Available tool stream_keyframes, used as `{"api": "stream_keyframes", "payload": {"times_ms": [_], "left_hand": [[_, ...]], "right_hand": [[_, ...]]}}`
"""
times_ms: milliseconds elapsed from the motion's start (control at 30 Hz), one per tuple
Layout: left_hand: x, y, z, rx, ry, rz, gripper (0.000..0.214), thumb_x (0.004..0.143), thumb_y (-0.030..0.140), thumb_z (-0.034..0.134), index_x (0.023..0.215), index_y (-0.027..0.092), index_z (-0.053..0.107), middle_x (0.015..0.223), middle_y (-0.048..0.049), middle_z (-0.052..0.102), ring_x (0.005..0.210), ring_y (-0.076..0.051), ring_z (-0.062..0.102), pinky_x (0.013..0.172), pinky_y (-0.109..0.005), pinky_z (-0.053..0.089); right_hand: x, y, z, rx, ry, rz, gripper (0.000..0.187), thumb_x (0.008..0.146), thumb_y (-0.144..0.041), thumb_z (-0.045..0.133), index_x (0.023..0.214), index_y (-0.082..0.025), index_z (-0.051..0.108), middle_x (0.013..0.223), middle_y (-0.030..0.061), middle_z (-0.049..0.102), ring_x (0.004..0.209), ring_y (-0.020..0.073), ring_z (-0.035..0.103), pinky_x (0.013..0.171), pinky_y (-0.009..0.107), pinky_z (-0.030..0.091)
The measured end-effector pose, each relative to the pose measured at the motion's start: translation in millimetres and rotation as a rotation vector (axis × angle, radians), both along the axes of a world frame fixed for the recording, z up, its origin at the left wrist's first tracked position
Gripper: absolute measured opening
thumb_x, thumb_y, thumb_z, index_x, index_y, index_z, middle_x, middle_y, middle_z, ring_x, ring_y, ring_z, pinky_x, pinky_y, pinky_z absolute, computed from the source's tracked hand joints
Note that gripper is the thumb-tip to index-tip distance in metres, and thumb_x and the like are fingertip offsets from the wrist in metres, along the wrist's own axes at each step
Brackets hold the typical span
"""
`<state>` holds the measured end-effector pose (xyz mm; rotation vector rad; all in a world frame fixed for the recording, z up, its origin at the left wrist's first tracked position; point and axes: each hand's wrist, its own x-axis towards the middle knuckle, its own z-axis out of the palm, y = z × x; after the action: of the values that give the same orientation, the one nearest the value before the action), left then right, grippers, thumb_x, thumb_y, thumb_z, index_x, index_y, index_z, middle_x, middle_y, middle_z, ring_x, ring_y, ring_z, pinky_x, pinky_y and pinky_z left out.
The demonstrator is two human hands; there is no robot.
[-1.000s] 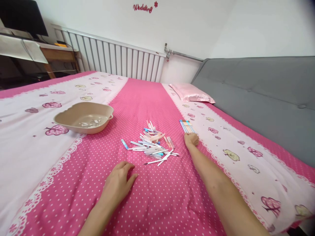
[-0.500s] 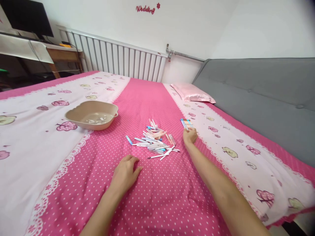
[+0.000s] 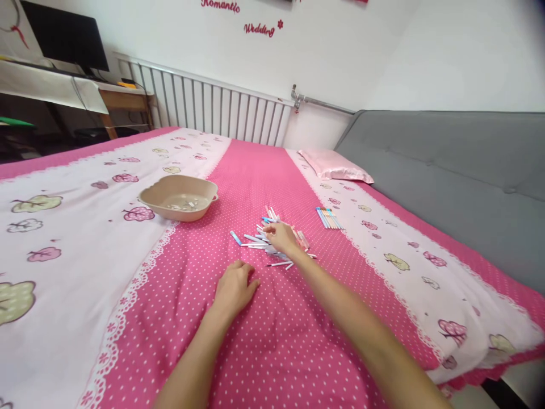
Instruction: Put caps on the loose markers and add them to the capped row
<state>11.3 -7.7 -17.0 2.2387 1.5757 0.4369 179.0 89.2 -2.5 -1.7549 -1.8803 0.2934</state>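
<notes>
My right hand (image 3: 280, 236) is over a loose pile of pen parts (image 3: 256, 246), its fingers bent down and drawn together. Whatever they may pinch is too small to make out. The pile mixes thin white sticks, some dark-tipped, with pale blue, pink and clear pieces; my hand hides its middle. A short blue piece (image 3: 235, 237) lies at its left edge. Nearer to me, my left hand (image 3: 235, 288) rests on the pink dotted bedspread (image 3: 298, 341), fingers loosely stretched and holding nothing. Right of the pile, several blue and orange pens (image 3: 329, 218) lie side by side in a row.
A beige plastic basin (image 3: 179, 213) with small pale pieces inside stands left of the pile. Farther back lies a pink pillow (image 3: 334, 165) beside the grey headboard (image 3: 434, 153). A white radiator (image 3: 213, 108) runs along the wall, and a desk with a monitor (image 3: 68, 40) is at far left.
My right hand has left the row of pens and moved left onto the pile. The row now lies untouched. My left hand stays on the bedspread; the view has shifted slightly.
</notes>
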Motion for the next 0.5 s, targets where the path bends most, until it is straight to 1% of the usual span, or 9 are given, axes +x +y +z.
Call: {"api": "stream_keyframes", "payload": {"times_ms": [133, 200, 300, 400, 500], "left_hand": [[1, -2, 2.3, -0.002, -0.024, -0.002, 0.027, 0.079, 0.029, 0.051, 0.098, 0.014, 0.063, 0.099, -0.0113, 0.06, 0.097, -0.022, 0.055, 0.088, -0.031, 0.04], [1, -3, 3.9, 0.004, -0.035, -0.009, 0.027, 0.079, 0.029, 0.05, 0.098, 0.014, 0.063, 0.099, -0.0117, 0.06, 0.096, -0.022, 0.055, 0.087, -0.031, 0.041], [1, -3, 5.8, 0.0, -0.041, -0.004, 0.027, 0.079, 0.028, 0.05, 0.098, 0.014, 0.063, 0.098, -0.0118, 0.06, 0.096, -0.023, 0.055, 0.086, -0.031, 0.041], [0, -4, 6.5, -0.005, -0.037, 0.001, 0.026, 0.079, 0.028, 0.051, 0.097, 0.014, 0.063, 0.097, -0.0118, 0.06, 0.096, -0.023, 0.055, 0.085, -0.032, 0.041], [0, -4, 5.9, 0.001, -0.032, -0.005, 0.026, 0.079, 0.028, 0.051, 0.097, 0.014, 0.063, 0.097, -0.0123, 0.06, 0.096, -0.023, 0.055, 0.086, -0.032, 0.041]], "right_hand": [[-21, -13, -0.9, 0.0, -0.138, 0.058, 0.021, 0.08, -0.017, 0.053, 0.091, -0.021, 0.07, 0.101, 0.005, 0.069, 0.101, 0.0197, 0.059, 0.089, 0.03, 0.04], [-29, -12, 0.1, 0.004, -0.194, 0.076, 0.023, 0.082, -0.019, 0.049, 0.094, -0.019, 0.069, 0.101, 0.0082, 0.068, 0.104, 0.0216, 0.056, 0.092, 0.032, 0.038], [-39, -2, -2.0, -0.005, -0.252, 0.065, 0.025, 0.084, -0.02, 0.047, 0.093, -0.015, 0.07, 0.1, 0.0136, 0.067, 0.106, 0.0246, 0.054, 0.092, 0.036, 0.037], [-46, 9, -9.5, -0.027, -0.272, 0.035, 0.02, 0.081, -0.023, 0.054, 0.087, -0.013, 0.07, 0.101, 0.0165, 0.065, 0.108, 0.0274, 0.052, 0.092, 0.038, 0.037], [-51, 15, -14.8, -0.034, -0.242, 0.015, 0.013, 0.075, -0.023, 0.062, 0.079, -0.014, 0.07, 0.098, 0.0158, 0.066, 0.107, 0.0269, 0.053, 0.091, 0.037, 0.038]]}}
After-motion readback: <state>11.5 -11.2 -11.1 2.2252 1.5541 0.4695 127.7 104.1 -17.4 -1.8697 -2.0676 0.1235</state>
